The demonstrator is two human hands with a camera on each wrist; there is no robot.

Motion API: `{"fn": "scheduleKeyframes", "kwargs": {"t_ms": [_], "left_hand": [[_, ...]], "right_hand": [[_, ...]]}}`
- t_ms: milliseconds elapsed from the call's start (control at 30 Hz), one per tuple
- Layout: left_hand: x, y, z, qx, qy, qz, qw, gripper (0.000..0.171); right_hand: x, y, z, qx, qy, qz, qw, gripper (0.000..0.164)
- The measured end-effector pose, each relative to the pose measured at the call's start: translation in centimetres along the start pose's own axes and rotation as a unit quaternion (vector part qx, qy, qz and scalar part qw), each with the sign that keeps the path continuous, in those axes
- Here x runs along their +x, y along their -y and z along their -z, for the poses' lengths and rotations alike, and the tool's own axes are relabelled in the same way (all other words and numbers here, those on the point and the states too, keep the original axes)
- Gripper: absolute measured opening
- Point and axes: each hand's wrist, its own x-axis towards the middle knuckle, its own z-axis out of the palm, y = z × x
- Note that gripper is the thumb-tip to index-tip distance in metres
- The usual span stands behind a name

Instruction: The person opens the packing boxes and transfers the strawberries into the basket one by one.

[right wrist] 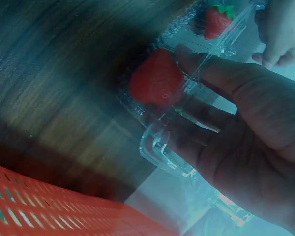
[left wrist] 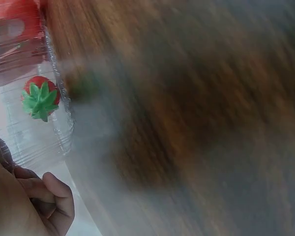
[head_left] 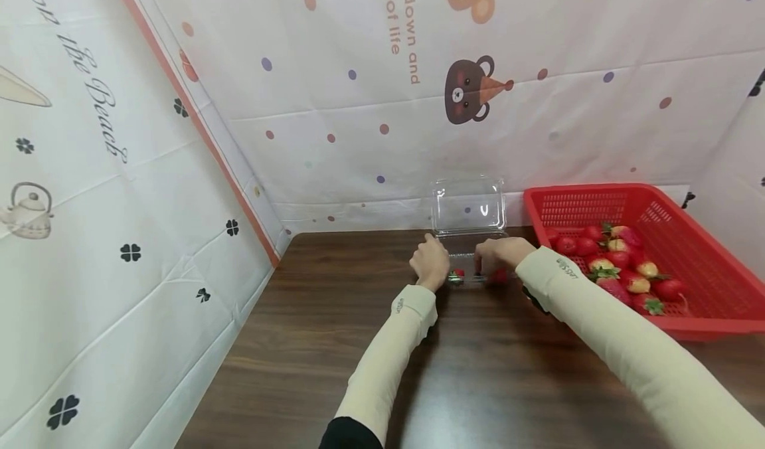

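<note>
A clear plastic clamshell box (head_left: 463,261) stands on the table with its lid (head_left: 469,204) raised against the back wall cloth. My left hand (head_left: 430,263) grips the box at its left end, fingers curled in the left wrist view. Inside, near that end, lies a strawberry (left wrist: 41,98) with its green leaves showing. At the other end my right hand (head_left: 501,253) reaches into the box. Its thumb and fingers pinch a second strawberry (right wrist: 156,78), seen partly through the clear wall in the right wrist view.
A red plastic basket (head_left: 711,263) holding several strawberries (head_left: 618,260) stands right of the box, close to my right forearm. Printed white cloth (head_left: 358,103) hangs behind and at the left of the brown wooden table (head_left: 335,303).
</note>
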Motion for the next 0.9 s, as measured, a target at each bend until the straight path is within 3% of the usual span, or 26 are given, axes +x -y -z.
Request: {"fn": "scheduleKeyframes", "kwargs": {"t_ms": [233, 367, 467, 600, 700, 900], "left_hand": [[-0.3, -0.5, -0.1, 0.0, -0.008, 0.001, 1.0, 0.026], [-0.3, -0.5, 0.1, 0.003, -0.008, -0.003, 1.0, 0.028], [-0.2, -0.3, 0.2, -0.013, 0.006, 0.007, 0.9999, 0.032], [0.1, 0.0, 0.5, -0.068, 0.032, 0.027, 0.9968, 0.038], [0.2, 0.3, 0.6, -0.107, 0.049, 0.031, 0.9926, 0.037], [0.1, 0.7, 0.8, -0.145, 0.076, 0.014, 0.9865, 0.024]], "right_hand": [[0.3, -0.9, -0.6, 0.011, -0.002, 0.008, 1.0, 0.03], [0.3, -1.3, -0.6, 0.002, -0.032, 0.059, 0.998, 0.022], [0.3, -1.4, -0.4, -0.005, -0.072, 0.118, 0.99, 0.012], [0.1, -1.4, 0.9, -0.019, -0.13, 0.159, 0.978, 0.008], [-0.3, -1.6, 2.4, -0.042, -0.18, 0.156, 0.97, 0.012], [-2.7, -2.9, 5.2, -0.076, -0.305, 0.128, 0.941, 0.021]]}}
